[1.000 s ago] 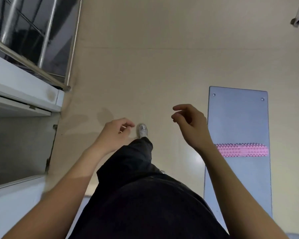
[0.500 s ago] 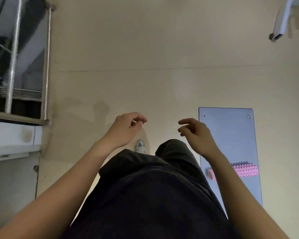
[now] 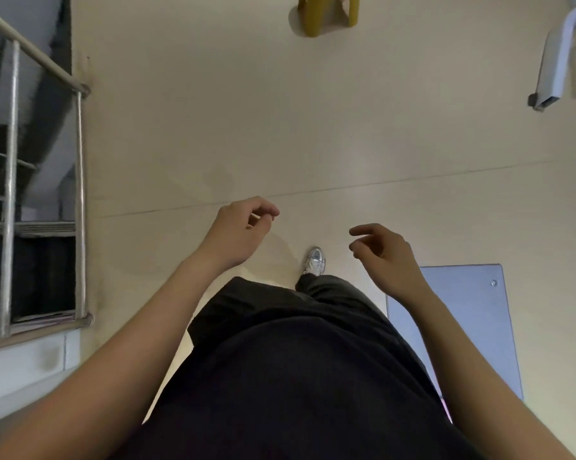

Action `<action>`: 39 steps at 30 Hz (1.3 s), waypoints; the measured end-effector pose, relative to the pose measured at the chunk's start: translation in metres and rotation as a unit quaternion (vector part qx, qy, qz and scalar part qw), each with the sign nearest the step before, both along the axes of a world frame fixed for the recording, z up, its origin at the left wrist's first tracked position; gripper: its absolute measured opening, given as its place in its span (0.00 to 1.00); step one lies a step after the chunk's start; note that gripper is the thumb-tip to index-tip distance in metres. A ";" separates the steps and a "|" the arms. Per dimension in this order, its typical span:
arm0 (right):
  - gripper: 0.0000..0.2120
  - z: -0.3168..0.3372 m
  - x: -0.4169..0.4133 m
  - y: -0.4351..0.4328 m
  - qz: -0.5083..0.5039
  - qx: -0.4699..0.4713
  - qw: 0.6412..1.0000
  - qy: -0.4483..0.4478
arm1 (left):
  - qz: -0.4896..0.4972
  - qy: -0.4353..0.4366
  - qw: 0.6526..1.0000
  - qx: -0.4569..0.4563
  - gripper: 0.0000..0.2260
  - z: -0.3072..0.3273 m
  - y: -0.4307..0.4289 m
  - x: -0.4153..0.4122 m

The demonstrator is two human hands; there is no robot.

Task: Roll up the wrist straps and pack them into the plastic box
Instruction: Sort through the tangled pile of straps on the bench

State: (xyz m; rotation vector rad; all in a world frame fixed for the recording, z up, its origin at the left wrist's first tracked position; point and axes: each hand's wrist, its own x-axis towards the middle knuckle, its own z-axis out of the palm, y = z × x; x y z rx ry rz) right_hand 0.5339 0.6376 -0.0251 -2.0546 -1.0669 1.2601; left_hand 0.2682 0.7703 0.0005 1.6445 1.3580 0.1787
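Hovering forward, left hand (image 3: 236,232) loosely curled, right hand (image 3: 384,257) relaxed

Floor (image 3: 346,127) is a plain cream-beige, no pattern, just one thin dark seam line running across it. Stool (image 3: 326,11) at the top edge is mustard yellow. Flat panel (image 3: 462,310) on the right is a dull grey-blue with a small silver screw head. Trousers (image 3: 296,360) are solid black, shoe (image 3: 314,260) is white with a silvery shine. Railing (image 3: 11,161) on the left is bare silver-grey metal, with a white ledge (image 3: 31,356) below it.
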 end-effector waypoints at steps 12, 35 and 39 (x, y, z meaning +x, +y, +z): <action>0.13 0.028 0.108 0.358 0.054 0.098 0.994 0.007 | 0.050 0.061 0.997 -0.026 0.08 -0.029 0.233 0.069; 0.10 -0.004 0.409 0.840 -0.039 0.006 0.999 -0.009 | 0.039 -0.017 0.999 0.000 0.11 0.003 0.869 0.414; 0.12 0.006 0.454 0.956 0.019 0.020 1.000 -0.013 | -0.011 0.022 0.999 -0.030 0.10 0.000 0.932 0.444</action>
